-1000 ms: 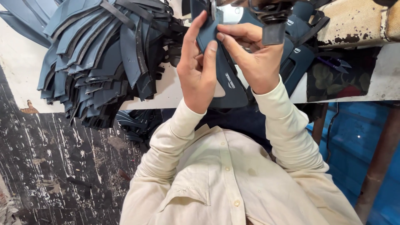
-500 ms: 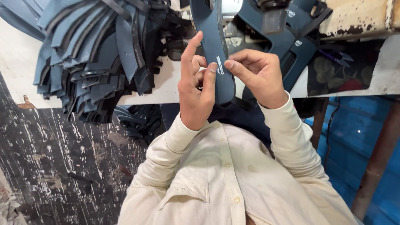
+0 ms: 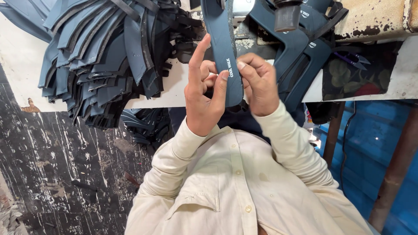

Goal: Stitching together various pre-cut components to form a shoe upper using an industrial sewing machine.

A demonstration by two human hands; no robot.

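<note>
both hands pinch 1 dark blue strap (image 3: 224, 52) above the white bench (image 3: 21, 56): left hand (image 3: 204, 95) on its left edge, right hand (image 3: 259, 82) on its right; a pile of blue cut pieces (image 3: 104, 56) lies left

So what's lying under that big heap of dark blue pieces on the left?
The heap rests on a pale tabletop; more dark pieces sit below its edge. What the heap covers cannot be seen.
</note>
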